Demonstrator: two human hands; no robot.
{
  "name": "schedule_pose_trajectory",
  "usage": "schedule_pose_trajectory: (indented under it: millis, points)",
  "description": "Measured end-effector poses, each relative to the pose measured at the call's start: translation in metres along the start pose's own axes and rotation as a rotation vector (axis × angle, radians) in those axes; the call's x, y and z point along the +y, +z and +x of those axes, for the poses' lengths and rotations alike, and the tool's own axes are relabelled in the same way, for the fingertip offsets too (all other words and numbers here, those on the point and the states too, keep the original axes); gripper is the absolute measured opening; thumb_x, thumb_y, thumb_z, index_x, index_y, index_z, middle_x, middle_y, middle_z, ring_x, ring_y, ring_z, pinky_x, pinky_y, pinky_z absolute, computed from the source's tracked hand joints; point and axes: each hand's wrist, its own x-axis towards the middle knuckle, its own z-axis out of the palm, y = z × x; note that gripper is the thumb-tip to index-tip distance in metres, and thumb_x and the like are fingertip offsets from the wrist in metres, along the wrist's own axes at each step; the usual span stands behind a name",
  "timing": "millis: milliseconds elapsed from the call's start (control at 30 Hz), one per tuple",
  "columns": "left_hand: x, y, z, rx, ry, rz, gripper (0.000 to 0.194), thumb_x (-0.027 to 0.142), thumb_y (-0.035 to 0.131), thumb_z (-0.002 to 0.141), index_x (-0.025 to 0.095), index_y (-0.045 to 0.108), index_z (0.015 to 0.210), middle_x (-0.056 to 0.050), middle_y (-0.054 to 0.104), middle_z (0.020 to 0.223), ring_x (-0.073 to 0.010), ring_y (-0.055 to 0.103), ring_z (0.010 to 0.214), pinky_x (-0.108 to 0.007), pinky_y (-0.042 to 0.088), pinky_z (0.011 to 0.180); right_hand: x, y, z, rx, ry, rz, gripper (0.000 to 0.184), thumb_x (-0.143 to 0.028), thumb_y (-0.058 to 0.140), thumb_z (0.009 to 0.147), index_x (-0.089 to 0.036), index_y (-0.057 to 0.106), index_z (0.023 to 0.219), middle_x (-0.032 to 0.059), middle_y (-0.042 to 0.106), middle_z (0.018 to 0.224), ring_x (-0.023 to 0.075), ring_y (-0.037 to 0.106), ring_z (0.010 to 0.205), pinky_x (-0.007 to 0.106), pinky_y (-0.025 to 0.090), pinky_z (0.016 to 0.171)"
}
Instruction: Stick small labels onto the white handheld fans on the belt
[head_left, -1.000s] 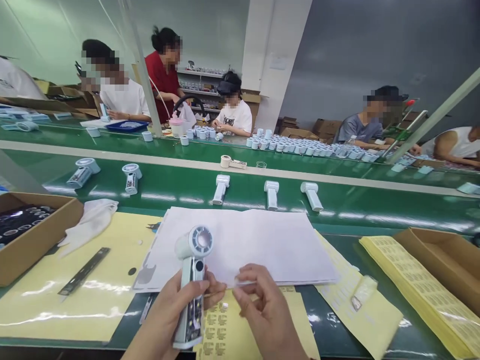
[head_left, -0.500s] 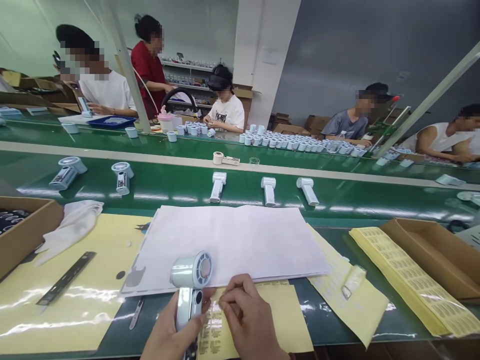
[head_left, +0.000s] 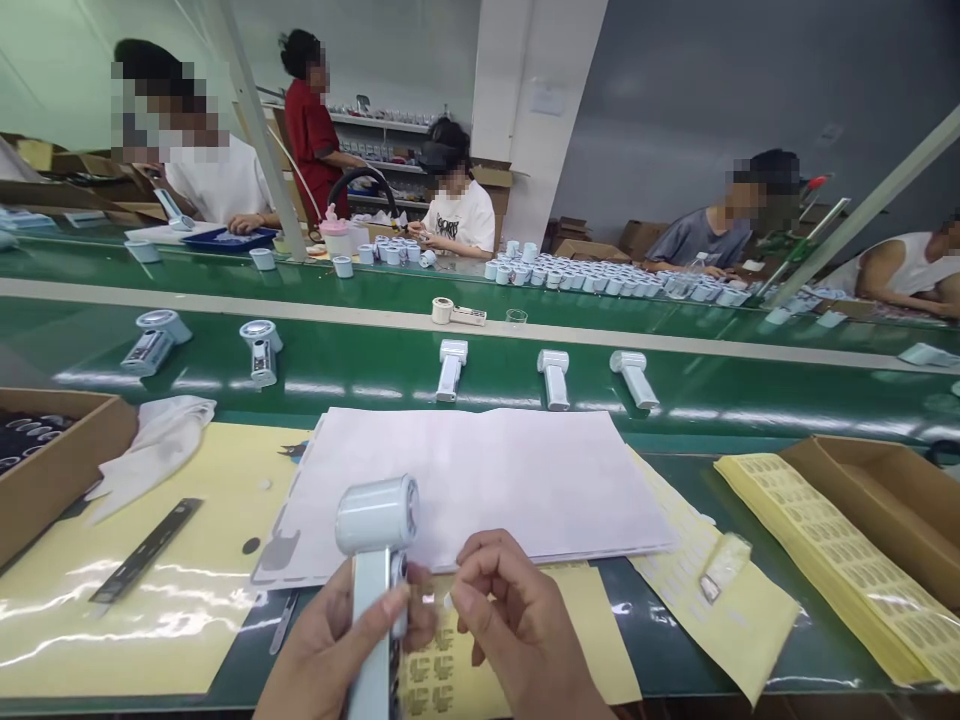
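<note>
My left hand (head_left: 330, 640) is wrapped round the handle of a light blue handheld fan (head_left: 375, 515), which stands upright with its round head on top. The fan's narrow side now faces me. Close by on the right, my right hand (head_left: 517, 620) pinches a small, pale, see-through sticker (head_left: 448, 600) between thumb and forefinger, apart from the fan. Beneath both hands lies a yellow sheet of printed labels (head_left: 442, 665). White paper (head_left: 487, 480) is spread just beyond them.
Several fans, one being a blue fan (head_left: 451, 370), lie along the green belt (head_left: 360, 375). A carton (head_left: 67, 460) and tweezers (head_left: 283, 625) are leftward; a label stack (head_left: 832, 560) and an open box (head_left: 885, 510) are rightward. Co-workers sit across, near rows of blue parts (head_left: 600, 278).
My left hand has turned the fan, so its round face points away to the right. My right hand's fingers have tilted up, showing the pale sticker. The view has shifted slightly.
</note>
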Motion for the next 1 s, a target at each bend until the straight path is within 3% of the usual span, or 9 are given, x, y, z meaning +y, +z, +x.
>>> schedule_pose_trajectory:
  millis: [100, 233, 433, 700, 867, 1000]
  points:
    - [0.014, 0.008, 0.005, 0.026, -0.013, -0.148, 0.046, 0.047, 0.084, 0.067, 0.021, 0.075, 0.103, -0.006, 0.076, 0.091, -0.0276, 0.07, 0.092, -0.03, 0.06, 0.071, -0.025, 0.008, 0.008, -0.108, 0.031, 0.01, 0.011, -0.03, 0.066, 0.083, -0.02, 0.066, 0.079, 0.0034, 0.052, 0.1, 0.012, 0.051, 0.072, 0.02, 0.037, 0.049]
    - [0.025, 0.016, 0.015, 0.048, 0.005, -0.271, 0.024, 0.039, 0.071, 0.084, 0.026, 0.077, 0.103, -0.004, 0.076, 0.105, -0.0214, 0.068, 0.106, -0.021, 0.059, 0.076, -0.047, 0.019, 0.021, -0.164, 0.091, -0.104, 0.007, -0.017, 0.062, 0.079, -0.019, 0.064, 0.073, 0.0023, 0.053, 0.102, 0.0104, 0.053, 0.072, 0.018, 0.039, 0.05]
    - [0.033, 0.022, 0.021, 0.09, 0.027, -0.304, 0.017, 0.032, 0.065, 0.089, 0.031, 0.077, 0.101, 0.001, 0.076, 0.109, -0.0133, 0.064, 0.116, -0.012, 0.055, 0.078, -0.05, 0.024, 0.033, -0.17, 0.064, -0.205, 0.012, -0.011, 0.061, 0.079, -0.019, 0.062, 0.071, 0.0006, 0.054, 0.1, 0.0097, 0.058, 0.074, 0.017, 0.046, 0.055]
    - [0.036, 0.016, 0.028, 0.023, -0.015, -0.27, 0.025, 0.041, 0.065, 0.087, 0.032, 0.076, 0.108, -0.001, 0.073, 0.117, -0.022, 0.064, 0.116, -0.022, 0.06, 0.075, -0.048, 0.025, 0.041, -0.197, 0.004, -0.295, 0.014, -0.007, 0.062, 0.08, -0.018, 0.062, 0.072, -0.0006, 0.054, 0.097, 0.0085, 0.058, 0.072, 0.016, 0.048, 0.057]
    - [0.039, 0.012, 0.026, -0.141, 0.012, -0.245, 0.031, 0.05, 0.07, 0.081, 0.032, 0.076, 0.106, -0.003, 0.072, 0.118, -0.0294, 0.058, 0.122, -0.034, 0.058, 0.089, -0.04, 0.024, 0.042, -0.203, -0.139, -0.368, 0.017, -0.003, 0.059, 0.08, -0.02, 0.06, 0.077, -0.0009, 0.053, 0.098, 0.0081, 0.057, 0.071, 0.017, 0.047, 0.057]
    - [0.041, 0.007, 0.018, -0.303, 0.052, -0.184, 0.047, 0.031, 0.083, 0.069, 0.029, 0.073, 0.114, -0.004, 0.069, 0.125, -0.0337, 0.056, 0.124, -0.037, 0.057, 0.089, -0.042, 0.023, 0.047, -0.192, -0.061, -0.265, 0.012, -0.01, 0.063, 0.08, -0.02, 0.062, 0.073, -0.0004, 0.054, 0.094, 0.0109, 0.059, 0.074, 0.017, 0.048, 0.055]
